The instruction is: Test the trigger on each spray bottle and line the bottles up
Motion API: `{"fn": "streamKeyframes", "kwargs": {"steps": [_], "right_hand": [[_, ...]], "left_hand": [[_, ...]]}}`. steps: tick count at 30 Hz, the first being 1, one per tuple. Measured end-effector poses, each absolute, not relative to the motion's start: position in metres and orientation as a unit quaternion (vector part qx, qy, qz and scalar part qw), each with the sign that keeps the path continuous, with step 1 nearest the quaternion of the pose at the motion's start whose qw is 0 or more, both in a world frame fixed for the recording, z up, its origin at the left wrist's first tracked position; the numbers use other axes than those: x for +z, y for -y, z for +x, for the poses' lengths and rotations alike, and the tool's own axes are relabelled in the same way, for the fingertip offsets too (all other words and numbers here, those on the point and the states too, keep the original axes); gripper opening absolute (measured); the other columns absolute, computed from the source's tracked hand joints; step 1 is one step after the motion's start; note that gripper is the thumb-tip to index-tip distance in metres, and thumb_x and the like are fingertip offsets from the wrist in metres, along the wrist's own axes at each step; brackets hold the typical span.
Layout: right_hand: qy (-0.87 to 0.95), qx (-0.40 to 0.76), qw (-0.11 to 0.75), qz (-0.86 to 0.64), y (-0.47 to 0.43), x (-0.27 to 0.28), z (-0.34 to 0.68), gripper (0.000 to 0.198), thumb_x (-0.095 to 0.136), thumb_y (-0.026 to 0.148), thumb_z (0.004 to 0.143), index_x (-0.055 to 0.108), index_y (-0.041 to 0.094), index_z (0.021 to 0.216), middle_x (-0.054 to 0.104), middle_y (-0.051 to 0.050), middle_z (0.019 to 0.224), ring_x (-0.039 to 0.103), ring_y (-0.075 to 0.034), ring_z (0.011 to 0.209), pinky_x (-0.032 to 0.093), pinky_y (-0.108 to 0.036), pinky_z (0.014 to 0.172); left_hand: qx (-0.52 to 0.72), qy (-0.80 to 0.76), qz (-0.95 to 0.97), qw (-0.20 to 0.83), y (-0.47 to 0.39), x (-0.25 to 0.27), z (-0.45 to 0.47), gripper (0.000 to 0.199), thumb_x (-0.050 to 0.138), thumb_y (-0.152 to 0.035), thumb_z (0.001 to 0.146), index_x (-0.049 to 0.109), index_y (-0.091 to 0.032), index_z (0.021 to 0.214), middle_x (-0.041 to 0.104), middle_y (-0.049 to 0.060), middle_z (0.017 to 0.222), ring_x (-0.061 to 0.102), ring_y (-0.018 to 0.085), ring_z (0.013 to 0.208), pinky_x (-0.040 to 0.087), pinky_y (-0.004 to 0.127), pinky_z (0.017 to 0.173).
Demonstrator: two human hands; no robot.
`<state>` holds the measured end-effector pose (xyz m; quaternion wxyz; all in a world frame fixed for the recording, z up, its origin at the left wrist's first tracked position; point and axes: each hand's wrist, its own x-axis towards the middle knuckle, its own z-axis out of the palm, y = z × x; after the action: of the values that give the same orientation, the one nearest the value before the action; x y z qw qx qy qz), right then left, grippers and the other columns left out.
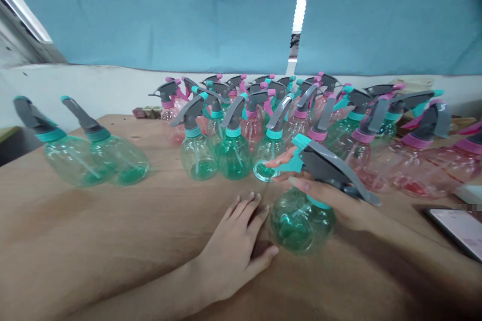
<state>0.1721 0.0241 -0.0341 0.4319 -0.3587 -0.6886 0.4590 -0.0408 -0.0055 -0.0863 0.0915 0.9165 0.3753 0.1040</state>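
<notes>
Part-hidden right hand [335,198] seems closed round green spray bottle [295,225]'s neck, presumably for control; left hand [235,246] spread on desk [143,225] alongside.

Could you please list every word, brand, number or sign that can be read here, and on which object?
No text can be read.
Phone at right: screen too blurred to read.
Green spray bottle at the right hand: no readable marking.
Blue curtain: no lettering visible.
</notes>
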Motion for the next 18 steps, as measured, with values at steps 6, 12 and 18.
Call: {"fn": "streamKeyframes", "kwargs": {"steps": [6, 12, 18], "right_hand": [[0.715, 0.401, 0.447, -0.358, -0.025, -0.030, 0.172, 0.012, 0.054, 0.037, 0.089, 0.059, 0.029, 0.097, 0.061, 0.001, 0.081, 0.059, -0.018, 0.076, 0.046, -0.035, 0.076], [0.742, 0.372, 0.402, -0.387, -0.019, -0.027, 0.176, 0.020, 0.045, 0.042, 0.092, 0.056, 0.027, 0.086, 0.048, 0.003, 0.063, 0.052, -0.017, 0.063, 0.043, -0.033, 0.069], [0.742, 0.379, 0.419, -0.360, -0.018, -0.022, 0.174, 0.018, 0.049, 0.041, 0.090, 0.057, 0.026, 0.086, 0.056, 0.001, 0.071, 0.053, -0.016, 0.062, 0.046, -0.037, 0.077]], "left_hand": [[0.106, -0.375, 0.916, 0.090, 0.006, -0.085, -0.041, 0.059, 0.051, -0.047, 0.092, 0.043, -0.010, 0.136, 0.040, 0.019, 0.144, 0.030, 0.031, 0.136, 0.028, 0.052, 0.108], [0.088, -0.375, 0.919, 0.088, 0.005, -0.085, -0.040, 0.060, 0.050, -0.048, 0.092, 0.042, -0.009, 0.137, 0.039, 0.019, 0.145, 0.029, 0.031, 0.136, 0.028, 0.051, 0.108], [0.093, -0.376, 0.918, 0.087, 0.005, -0.085, -0.040, 0.060, 0.051, -0.048, 0.092, 0.042, -0.010, 0.137, 0.039, 0.018, 0.144, 0.031, 0.031, 0.136, 0.028, 0.051, 0.108]]}}
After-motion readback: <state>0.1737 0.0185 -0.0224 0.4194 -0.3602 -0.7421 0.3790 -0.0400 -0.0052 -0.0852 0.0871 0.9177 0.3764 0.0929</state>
